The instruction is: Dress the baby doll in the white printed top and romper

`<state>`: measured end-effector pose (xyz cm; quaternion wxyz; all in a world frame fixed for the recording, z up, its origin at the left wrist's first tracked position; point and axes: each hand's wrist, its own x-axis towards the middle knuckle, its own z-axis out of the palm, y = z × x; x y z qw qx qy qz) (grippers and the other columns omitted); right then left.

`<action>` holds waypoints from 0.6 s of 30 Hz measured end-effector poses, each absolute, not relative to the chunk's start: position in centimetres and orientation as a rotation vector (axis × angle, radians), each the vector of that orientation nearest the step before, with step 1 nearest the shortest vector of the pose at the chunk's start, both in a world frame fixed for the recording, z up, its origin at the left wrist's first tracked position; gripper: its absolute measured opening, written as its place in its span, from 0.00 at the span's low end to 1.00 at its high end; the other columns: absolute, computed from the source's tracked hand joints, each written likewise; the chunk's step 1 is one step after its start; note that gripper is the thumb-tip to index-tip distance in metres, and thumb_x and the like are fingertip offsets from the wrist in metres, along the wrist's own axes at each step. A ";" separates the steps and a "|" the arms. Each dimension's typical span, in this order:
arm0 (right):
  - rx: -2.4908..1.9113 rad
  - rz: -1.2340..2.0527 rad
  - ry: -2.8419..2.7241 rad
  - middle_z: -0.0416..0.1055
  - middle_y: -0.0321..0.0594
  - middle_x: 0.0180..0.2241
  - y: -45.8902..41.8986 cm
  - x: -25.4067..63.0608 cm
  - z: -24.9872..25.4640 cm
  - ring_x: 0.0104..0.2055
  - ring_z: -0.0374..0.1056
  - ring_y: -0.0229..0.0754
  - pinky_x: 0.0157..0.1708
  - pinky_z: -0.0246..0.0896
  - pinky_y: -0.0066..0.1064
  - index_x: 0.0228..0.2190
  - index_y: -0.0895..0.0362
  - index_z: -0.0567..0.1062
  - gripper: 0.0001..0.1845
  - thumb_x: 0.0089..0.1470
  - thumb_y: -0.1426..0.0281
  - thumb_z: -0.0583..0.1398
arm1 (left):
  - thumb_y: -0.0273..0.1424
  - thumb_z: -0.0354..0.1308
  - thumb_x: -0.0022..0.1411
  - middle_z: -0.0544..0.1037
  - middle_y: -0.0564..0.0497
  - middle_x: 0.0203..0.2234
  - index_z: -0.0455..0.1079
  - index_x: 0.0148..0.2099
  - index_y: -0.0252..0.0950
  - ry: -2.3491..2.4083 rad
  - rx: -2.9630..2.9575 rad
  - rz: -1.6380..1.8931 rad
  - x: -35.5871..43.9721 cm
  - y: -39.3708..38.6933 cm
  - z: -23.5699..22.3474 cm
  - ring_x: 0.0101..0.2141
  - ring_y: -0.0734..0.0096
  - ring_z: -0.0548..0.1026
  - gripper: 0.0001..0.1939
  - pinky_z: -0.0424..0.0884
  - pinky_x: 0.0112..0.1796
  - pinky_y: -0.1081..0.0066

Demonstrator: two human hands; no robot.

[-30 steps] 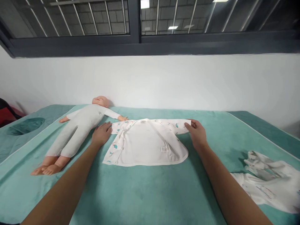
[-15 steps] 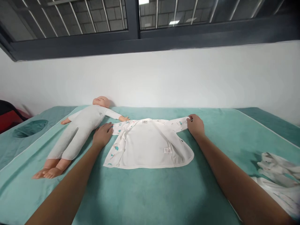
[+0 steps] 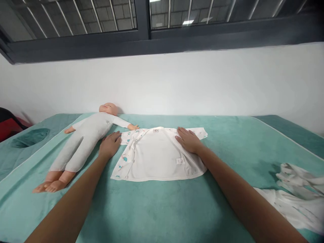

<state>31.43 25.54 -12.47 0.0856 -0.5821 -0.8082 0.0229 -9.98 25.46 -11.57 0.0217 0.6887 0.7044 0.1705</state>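
A white baby shirt (image 3: 157,158) with small green and teal prints lies spread open on the green bed cover, its plain inside facing up. My left hand (image 3: 110,144) is closed at the end of its left sleeve, the fingers pressed together on the cuff. My right hand (image 3: 188,140) lies flat with fingers stretched out on the shirt's right shoulder, partly covering the right sleeve. Left of the shirt, a baby doll (image 3: 87,135) in a white cloth body lies on its back, one arm reaching toward the left sleeve.
Crumpled white printed baby clothes (image 3: 298,202) lie at the right, partly behind my right forearm. A green bed cover (image 3: 157,209) runs back to a white wall (image 3: 162,87) below a barred window. A red and black item (image 3: 8,126) stands at the far left edge.
My right hand has let go of the right cuff and moved left onto the shirt's shoulder, flattening out. My left hand has stayed at the left cuff.
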 end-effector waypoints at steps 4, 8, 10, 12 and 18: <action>-2.040 0.041 -2.322 0.42 0.44 0.70 26.0 34.6 -12.3 0.72 0.38 0.47 0.68 0.38 0.49 0.67 0.59 0.52 0.37 0.65 0.51 0.38 | 0.36 0.41 0.68 0.66 0.52 0.63 0.69 0.60 0.41 2.173 2.130 0.508 -10.0 25.4 -11.6 0.63 0.59 0.62 0.25 0.57 0.62 0.58; -2.213 0.025 -2.181 0.41 0.46 0.70 26.1 37.4 -12.1 0.72 0.37 0.50 0.67 0.37 0.53 0.67 0.60 0.51 0.39 0.64 0.50 0.38 | 0.36 0.39 0.69 0.64 0.50 0.64 0.66 0.62 0.39 2.171 2.147 0.463 -10.1 25.4 -11.6 0.64 0.59 0.61 0.26 0.56 0.63 0.57; -2.284 0.042 -2.124 0.40 0.44 0.71 26.0 38.1 -12.1 0.72 0.36 0.49 0.67 0.38 0.53 0.67 0.60 0.50 0.40 0.64 0.50 0.37 | 0.38 0.38 0.70 0.62 0.50 0.66 0.64 0.64 0.39 2.163 2.164 0.437 -10.1 25.5 -11.8 0.65 0.58 0.59 0.27 0.54 0.63 0.56; -2.317 0.044 -2.095 0.39 0.44 0.71 26.0 38.3 -12.1 0.72 0.35 0.48 0.67 0.37 0.53 0.67 0.61 0.49 0.40 0.64 0.50 0.37 | 0.39 0.36 0.70 0.58 0.51 0.67 0.61 0.66 0.40 2.156 2.177 0.406 -10.2 25.7 -12.1 0.66 0.58 0.56 0.28 0.52 0.64 0.55; -2.338 -0.008 -2.018 0.39 0.44 0.71 25.5 38.2 -12.4 0.72 0.37 0.48 0.67 0.38 0.52 0.67 0.61 0.49 0.39 0.64 0.52 0.35 | 0.39 0.33 0.70 0.53 0.47 0.69 0.52 0.70 0.34 2.278 2.067 0.375 -10.4 26.4 -12.8 0.68 0.54 0.49 0.31 0.49 0.64 0.49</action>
